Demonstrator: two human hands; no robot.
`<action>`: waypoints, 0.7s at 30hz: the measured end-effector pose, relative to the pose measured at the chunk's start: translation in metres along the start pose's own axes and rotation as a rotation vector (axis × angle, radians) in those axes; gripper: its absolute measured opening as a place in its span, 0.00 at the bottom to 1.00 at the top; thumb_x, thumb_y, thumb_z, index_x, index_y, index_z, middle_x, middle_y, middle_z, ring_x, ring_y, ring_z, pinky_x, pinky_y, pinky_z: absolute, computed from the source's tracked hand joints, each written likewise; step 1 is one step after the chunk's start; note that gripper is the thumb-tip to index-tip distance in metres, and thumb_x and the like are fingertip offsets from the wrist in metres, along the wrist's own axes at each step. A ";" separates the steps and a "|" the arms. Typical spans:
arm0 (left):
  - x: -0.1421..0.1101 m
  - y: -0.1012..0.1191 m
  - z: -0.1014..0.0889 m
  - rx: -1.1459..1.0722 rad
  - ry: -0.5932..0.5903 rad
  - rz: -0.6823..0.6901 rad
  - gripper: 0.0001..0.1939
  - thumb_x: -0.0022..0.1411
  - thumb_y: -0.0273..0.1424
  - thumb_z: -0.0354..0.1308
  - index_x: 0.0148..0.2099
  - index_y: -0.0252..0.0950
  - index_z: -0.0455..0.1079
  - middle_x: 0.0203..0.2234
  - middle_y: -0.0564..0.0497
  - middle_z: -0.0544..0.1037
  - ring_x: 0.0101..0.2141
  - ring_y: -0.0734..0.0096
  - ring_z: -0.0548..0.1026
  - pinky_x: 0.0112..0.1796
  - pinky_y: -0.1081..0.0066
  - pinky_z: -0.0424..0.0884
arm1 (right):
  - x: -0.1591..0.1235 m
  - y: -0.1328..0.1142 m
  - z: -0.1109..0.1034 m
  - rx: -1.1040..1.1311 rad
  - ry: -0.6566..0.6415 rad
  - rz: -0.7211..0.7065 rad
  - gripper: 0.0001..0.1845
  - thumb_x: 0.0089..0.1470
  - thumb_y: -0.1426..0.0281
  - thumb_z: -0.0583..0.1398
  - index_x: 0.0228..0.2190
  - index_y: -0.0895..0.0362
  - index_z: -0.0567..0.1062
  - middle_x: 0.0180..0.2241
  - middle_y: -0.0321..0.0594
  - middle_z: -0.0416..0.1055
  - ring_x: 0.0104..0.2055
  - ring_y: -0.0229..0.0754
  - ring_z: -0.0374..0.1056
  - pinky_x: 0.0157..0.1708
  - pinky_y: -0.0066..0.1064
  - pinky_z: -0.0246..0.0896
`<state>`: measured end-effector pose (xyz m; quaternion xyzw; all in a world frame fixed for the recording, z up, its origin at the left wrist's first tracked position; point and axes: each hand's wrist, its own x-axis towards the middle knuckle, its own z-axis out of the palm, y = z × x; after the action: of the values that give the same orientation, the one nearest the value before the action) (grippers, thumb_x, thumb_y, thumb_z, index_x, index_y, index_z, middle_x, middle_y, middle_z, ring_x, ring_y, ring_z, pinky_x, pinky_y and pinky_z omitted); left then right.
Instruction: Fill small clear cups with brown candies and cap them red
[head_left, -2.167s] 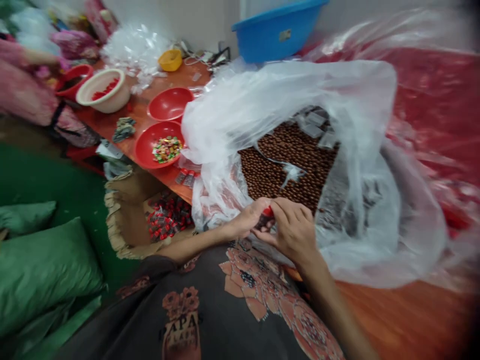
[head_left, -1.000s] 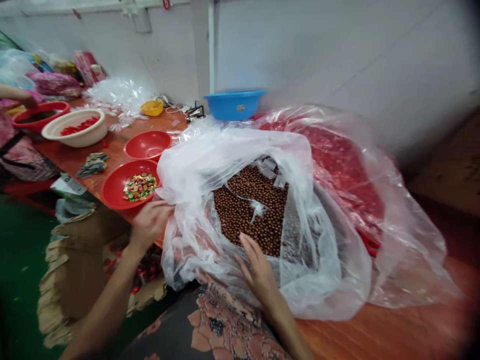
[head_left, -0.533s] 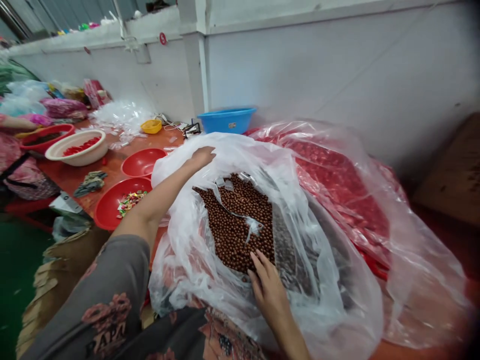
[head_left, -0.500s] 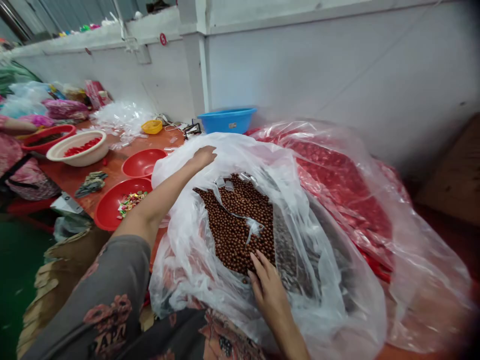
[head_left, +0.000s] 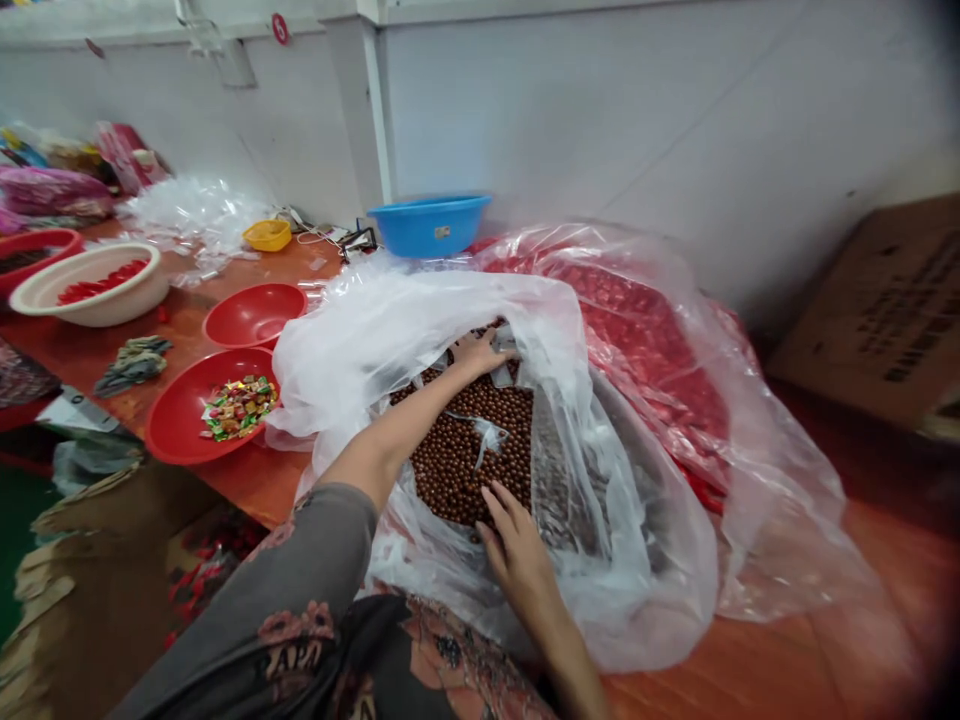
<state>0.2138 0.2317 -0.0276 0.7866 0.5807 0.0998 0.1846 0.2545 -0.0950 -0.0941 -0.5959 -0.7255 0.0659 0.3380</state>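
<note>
A big clear plastic bag [head_left: 360, 340] lies open on the orange table, filled with small brown balls [head_left: 457, 450]. My left hand [head_left: 480, 352] reaches deep into the bag's far side, fingers curled on small clear packets [head_left: 504, 342] lying on the balls. My right hand [head_left: 517, 545] rests at the bag's near edge, its stretched fingers touching the brown balls.
A second clear bag of red items [head_left: 652, 340] lies behind to the right. Two red bowls [head_left: 180, 425] stand left, one holding coloured sweets [head_left: 238, 405]; a cream bowl [head_left: 90, 295], a blue basin [head_left: 427, 225], a cardboard box [head_left: 877, 300] at the right wall.
My left hand moved from the bag's outer top rim down into the bag onto the clear packets. The right hand stayed at the near edge. The view shifted slightly left.
</note>
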 end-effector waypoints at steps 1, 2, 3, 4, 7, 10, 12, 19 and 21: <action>-0.007 0.004 0.005 -0.022 0.020 0.039 0.40 0.57 0.58 0.53 0.66 0.45 0.61 0.64 0.38 0.60 0.63 0.35 0.56 0.59 0.40 0.49 | 0.000 -0.001 -0.001 0.005 0.005 0.004 0.31 0.62 0.69 0.55 0.65 0.48 0.57 0.60 0.47 0.64 0.60 0.46 0.65 0.55 0.45 0.68; -0.015 0.005 0.008 -0.041 0.027 0.082 0.36 0.58 0.54 0.55 0.64 0.44 0.63 0.64 0.39 0.60 0.62 0.38 0.57 0.59 0.41 0.50 | -0.001 -0.001 -0.003 0.006 0.010 0.009 0.30 0.62 0.69 0.55 0.64 0.48 0.58 0.60 0.47 0.64 0.60 0.46 0.65 0.55 0.44 0.68; -0.023 0.003 0.010 -0.053 0.019 0.133 0.32 0.59 0.50 0.56 0.63 0.44 0.65 0.62 0.40 0.62 0.61 0.41 0.59 0.60 0.43 0.51 | -0.001 -0.001 -0.004 0.006 0.014 0.013 0.30 0.62 0.69 0.55 0.64 0.49 0.59 0.60 0.47 0.64 0.60 0.46 0.65 0.56 0.44 0.68; -0.032 0.000 0.010 -0.061 0.008 0.189 0.30 0.60 0.46 0.57 0.62 0.44 0.66 0.61 0.42 0.64 0.59 0.45 0.62 0.60 0.45 0.52 | -0.002 -0.002 -0.005 0.005 0.020 0.014 0.29 0.62 0.68 0.55 0.64 0.49 0.60 0.59 0.47 0.65 0.60 0.46 0.65 0.56 0.44 0.67; -0.063 -0.017 0.008 -0.051 0.001 0.379 0.23 0.63 0.36 0.54 0.60 0.43 0.68 0.57 0.46 0.69 0.56 0.55 0.67 0.60 0.50 0.54 | -0.003 -0.003 -0.010 0.007 0.051 0.013 0.27 0.62 0.69 0.55 0.62 0.51 0.62 0.59 0.48 0.65 0.60 0.45 0.64 0.56 0.44 0.66; -0.097 -0.037 0.005 0.002 -0.016 0.552 0.17 0.66 0.34 0.52 0.55 0.42 0.71 0.59 0.47 0.68 0.59 0.58 0.64 0.62 0.46 0.47 | -0.004 -0.008 -0.022 0.025 0.077 0.013 0.26 0.63 0.69 0.54 0.61 0.51 0.64 0.59 0.48 0.65 0.60 0.45 0.64 0.56 0.44 0.66; -0.119 -0.051 0.004 0.060 -0.062 0.628 0.15 0.66 0.33 0.54 0.53 0.43 0.73 0.62 0.47 0.65 0.63 0.56 0.59 0.63 0.41 0.41 | -0.006 -0.008 -0.037 0.040 0.113 0.031 0.25 0.63 0.69 0.54 0.60 0.50 0.65 0.58 0.48 0.66 0.59 0.45 0.65 0.56 0.44 0.65; -0.185 -0.093 -0.006 0.095 -0.053 0.626 0.14 0.64 0.35 0.57 0.51 0.39 0.75 0.60 0.39 0.63 0.63 0.47 0.55 0.62 0.43 0.50 | -0.026 0.084 -0.110 -0.243 0.610 0.414 0.17 0.61 0.66 0.55 0.44 0.62 0.78 0.41 0.51 0.73 0.45 0.46 0.70 0.46 0.39 0.65; -0.199 -0.103 -0.010 0.008 -0.086 0.564 0.16 0.66 0.35 0.55 0.53 0.37 0.74 0.52 0.38 0.70 0.55 0.53 0.65 0.57 0.52 0.61 | -0.033 0.127 -0.123 -0.359 0.561 0.485 0.23 0.62 0.63 0.51 0.44 0.69 0.77 0.38 0.57 0.73 0.41 0.46 0.69 0.40 0.38 0.63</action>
<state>0.0587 0.0706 -0.0495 0.9213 0.3310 0.1113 0.1710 0.4307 -0.1269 -0.0772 -0.7940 -0.4436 -0.1491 0.3880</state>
